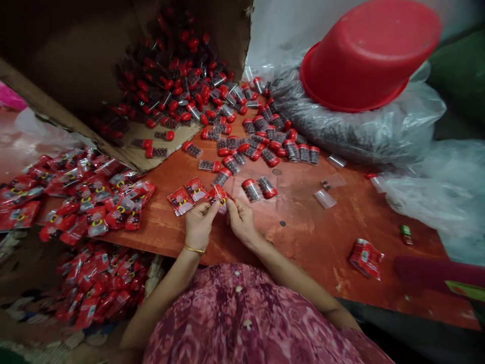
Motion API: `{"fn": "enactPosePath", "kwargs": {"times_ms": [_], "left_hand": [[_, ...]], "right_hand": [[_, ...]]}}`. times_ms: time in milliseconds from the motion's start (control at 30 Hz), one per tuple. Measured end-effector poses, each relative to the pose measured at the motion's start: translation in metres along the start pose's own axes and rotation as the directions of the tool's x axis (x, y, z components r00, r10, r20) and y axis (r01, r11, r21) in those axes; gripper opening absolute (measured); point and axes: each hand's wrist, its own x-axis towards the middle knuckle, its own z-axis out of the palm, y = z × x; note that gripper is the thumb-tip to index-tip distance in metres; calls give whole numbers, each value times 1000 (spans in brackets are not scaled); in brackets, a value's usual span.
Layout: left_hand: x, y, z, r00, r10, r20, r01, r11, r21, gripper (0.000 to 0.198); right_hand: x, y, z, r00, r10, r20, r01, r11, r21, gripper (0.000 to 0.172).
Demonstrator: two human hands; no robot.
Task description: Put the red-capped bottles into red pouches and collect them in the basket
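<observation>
A small red printed packet [219,195] with a clear lower part is held upright between my two hands. My left hand [199,222] pinches its left side between thumb and fingers. On its right edge, the fingers of my right hand [242,218] are closed too. Two more spots of flat red packets [182,200] lie on the table just left and beyond my left hand. Beyond my right hand, two clear jars with red caps and dark beads inside [251,190] lie on their sides. Whether the held packet contains anything is hidden by my fingers.
A cardboard box [45,103] lies open, spilling many bead jars [261,134] onto the orange table [303,253]. Filled red packets [96,202] are heaped at left, with more below the edge. A red tub [371,55] rests upside down on a plastic sack [352,131] at right.
</observation>
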Motion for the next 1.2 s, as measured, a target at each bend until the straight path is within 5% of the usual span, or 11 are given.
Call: {"fn": "enactPosePath", "kwargs": {"times_ms": [267,500,633,700,767,833,900,1000,1200], "left_hand": [[-6,17,15,987,-137,87,152,968,-199,39],[-4,25,3,943,-328,63,331,895,-300,37],[-1,28,-4,931,-363,36,354,876,-328,33],[-1,29,-4,924,-379,42,370,864,-341,32],[-2,31,-3,918,-392,51,384,852,-356,30],[-3,32,-1,915,-401,53,390,841,-376,30],[-4,32,0,911,-409,47,394,833,-388,30],[-5,33,0,912,-408,45,393,839,-375,30],[-9,31,5,937,-334,105,350,878,-326,39]], "right_hand": [[5,-4,-7,998,59,12,-60,994,86,39],[7,-8,-20,1000,-15,14,18,980,-198,48],[19,-2,-52,977,-207,-46,114,693,-711,45],[23,6,-64,975,-221,-12,110,531,-841,48],[21,12,-70,979,-198,39,130,470,-873,39],[15,13,-74,979,-189,77,169,537,-826,32],[5,7,-77,983,-164,85,178,719,-672,28],[-13,-14,-81,996,22,81,2,957,-291,23],[-30,-44,-74,907,343,245,-376,922,97,25]]}}
